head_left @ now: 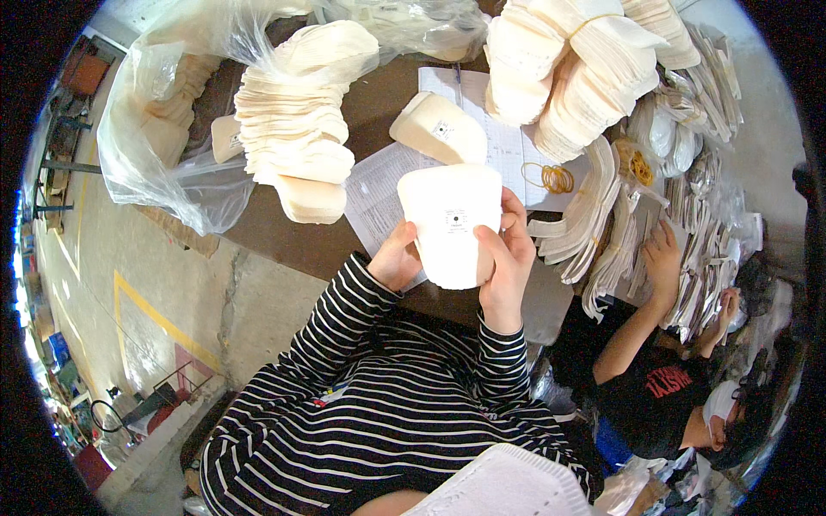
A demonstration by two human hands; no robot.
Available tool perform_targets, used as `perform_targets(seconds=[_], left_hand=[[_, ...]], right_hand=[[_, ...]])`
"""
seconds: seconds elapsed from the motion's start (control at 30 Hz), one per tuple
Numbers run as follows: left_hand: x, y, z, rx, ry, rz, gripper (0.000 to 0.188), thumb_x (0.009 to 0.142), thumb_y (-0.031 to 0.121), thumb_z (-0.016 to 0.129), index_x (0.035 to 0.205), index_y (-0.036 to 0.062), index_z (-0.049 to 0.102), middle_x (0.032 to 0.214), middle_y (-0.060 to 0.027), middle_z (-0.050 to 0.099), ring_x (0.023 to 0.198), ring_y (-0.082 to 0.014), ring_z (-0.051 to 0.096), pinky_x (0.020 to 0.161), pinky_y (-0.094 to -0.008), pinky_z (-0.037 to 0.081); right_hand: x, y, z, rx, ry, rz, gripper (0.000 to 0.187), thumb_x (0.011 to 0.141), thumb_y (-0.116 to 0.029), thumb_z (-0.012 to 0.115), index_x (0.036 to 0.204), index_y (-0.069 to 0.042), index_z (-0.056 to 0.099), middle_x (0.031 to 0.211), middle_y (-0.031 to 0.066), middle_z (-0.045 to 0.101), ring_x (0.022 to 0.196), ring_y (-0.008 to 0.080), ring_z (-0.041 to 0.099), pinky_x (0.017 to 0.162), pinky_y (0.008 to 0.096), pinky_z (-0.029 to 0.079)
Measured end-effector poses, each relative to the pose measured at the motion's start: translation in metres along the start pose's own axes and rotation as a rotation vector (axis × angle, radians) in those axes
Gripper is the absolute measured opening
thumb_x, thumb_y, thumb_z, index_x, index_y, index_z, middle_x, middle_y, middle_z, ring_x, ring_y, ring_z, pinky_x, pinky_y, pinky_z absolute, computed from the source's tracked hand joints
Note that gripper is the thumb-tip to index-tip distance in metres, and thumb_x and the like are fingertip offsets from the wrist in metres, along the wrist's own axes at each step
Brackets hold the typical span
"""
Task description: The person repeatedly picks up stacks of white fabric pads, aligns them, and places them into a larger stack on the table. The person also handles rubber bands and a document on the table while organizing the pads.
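Observation:
Between my two hands is a pale, tongue-shaped piece (449,193) with rounded corners and a small dark printed mark in its middle. My left hand (396,258) is closed on its left edge, thumb on the front. My right hand (508,262) grips the right edge, its thumb pressing the printed face and its fingers behind. Just beyond lies a similar cream piece (430,127), also with a dark print, on printed paper sheets (379,185). A long fanned stack of cream pieces (292,112) rests to the left, its far end partly under clear plastic.
A clear plastic bag (185,181) with more pieces sits far left. Banded bundles (594,77) stand far right, near yellow rubber bands (551,178). Strip bundles (585,224) lie on the brown table (284,245). At right, a co-worker's hand (662,262) reaches among strips.

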State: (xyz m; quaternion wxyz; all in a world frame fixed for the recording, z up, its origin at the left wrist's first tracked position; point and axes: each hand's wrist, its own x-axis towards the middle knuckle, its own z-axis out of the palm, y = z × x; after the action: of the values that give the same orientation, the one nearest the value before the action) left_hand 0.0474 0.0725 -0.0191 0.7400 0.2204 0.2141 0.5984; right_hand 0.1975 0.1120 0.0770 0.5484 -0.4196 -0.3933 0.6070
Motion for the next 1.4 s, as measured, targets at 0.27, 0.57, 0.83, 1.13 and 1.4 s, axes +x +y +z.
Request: perform_targets(seconds=[0.27,0.57,0.83,1.13,1.4], left_hand=[[0.007,0.017,0.032,-0.011,0.325,-0.057,0.067,0.099,0.03,0.061,0.152,0.0032,0.029,0.145,-0.0128,0.05,0.133,-0.0245,0.05,0.11,-0.0403,0.042],[0.012,0.015,0.054,0.259,0.399,0.106,0.064,0.097,0.015,0.065,0.149,0.0039,0.029,0.137,-0.0091,0.052,0.125,-0.0184,0.052,0.104,-0.0343,0.045],[0.007,0.019,0.057,0.23,0.466,0.073,0.06,0.099,0.019,0.065,0.146,0.0045,0.032,0.135,-0.0096,0.053,0.122,-0.0164,0.053,0.1,-0.032,0.047],[0.003,0.014,0.047,0.116,0.399,0.056,0.068,0.097,0.026,0.066,0.149,0.0061,0.028,0.14,-0.0108,0.049,0.125,-0.0188,0.052,0.102,-0.0353,0.047],[-0.004,0.039,0.052,0.351,0.385,0.067,0.07,0.088,0.02,0.074,0.146,0.0026,0.038,0.132,-0.0117,0.057,0.12,-0.0199,0.055,0.103,-0.0336,0.043]], right_hand=[[-0.016,-0.027,-0.015,-0.064,0.281,-0.406,0.03,0.085,-0.004,0.066,0.111,0.001,0.053,0.118,0.0142,0.063,0.108,0.0253,0.066,0.091,0.037,0.055],[-0.003,-0.028,0.012,-1.194,-0.177,-0.458,0.014,0.076,-0.003,0.069,0.087,-0.007,0.061,0.128,0.0113,0.067,0.084,0.0289,0.073,0.067,0.0351,0.058],[-0.006,-0.014,0.009,-1.131,-0.139,-0.589,0.015,0.075,-0.006,0.072,0.086,-0.009,0.061,0.128,0.0107,0.067,0.072,0.0258,0.073,0.06,0.0336,0.058],[-0.008,-0.013,0.024,-1.176,-0.216,-0.505,0.012,0.076,-0.004,0.075,0.08,-0.003,0.063,0.126,0.0119,0.068,0.078,0.0266,0.073,0.063,0.0329,0.057],[-0.009,-0.024,-0.012,-0.638,-0.193,-0.259,0.02,0.085,-0.003,0.071,0.105,-0.002,0.073,0.103,0.0154,0.075,0.09,0.0244,0.074,0.076,0.0309,0.056]])
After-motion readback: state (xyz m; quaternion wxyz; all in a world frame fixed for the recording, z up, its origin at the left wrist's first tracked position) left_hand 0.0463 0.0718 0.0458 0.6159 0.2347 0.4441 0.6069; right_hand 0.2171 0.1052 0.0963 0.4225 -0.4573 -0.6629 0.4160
